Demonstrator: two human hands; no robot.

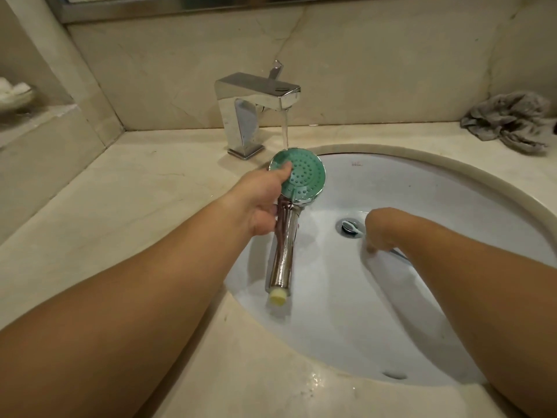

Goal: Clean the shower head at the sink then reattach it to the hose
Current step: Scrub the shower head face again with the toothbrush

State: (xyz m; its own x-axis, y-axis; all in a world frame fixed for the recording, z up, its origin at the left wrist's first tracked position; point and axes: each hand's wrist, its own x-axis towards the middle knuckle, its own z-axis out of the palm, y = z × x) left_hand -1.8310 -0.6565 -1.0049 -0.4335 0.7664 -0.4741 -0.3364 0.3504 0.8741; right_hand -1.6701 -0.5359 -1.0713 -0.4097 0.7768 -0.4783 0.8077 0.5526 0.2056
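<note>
The left hand (265, 203) holds the chrome shower head with a round green spray face (301, 179) over the left part of the white oval sink basin (437, 206). The thumb lies on the green face and the other fingers are curled behind the neck, so the hand grips it firmly. The spray face looks upward, and the chrome handle points down toward the person, ending in a pale yellow threaded end (278, 297). A thin stream of water (285, 128) falls from the square chrome faucet (256, 101) onto the upper edge of the green face.

The right hand (381, 230) is low in the basin, just beside the chrome drain (346, 226). Its fingers are bent downward and seem to pinch a thin white tool, maybe a toothbrush (355, 229), whose end lies across the drain; the grip I cannot tell surely.

A crumpled grey cloth (509, 122) lies on the beige marble counter (135, 188), at the far right near the wall.
</note>
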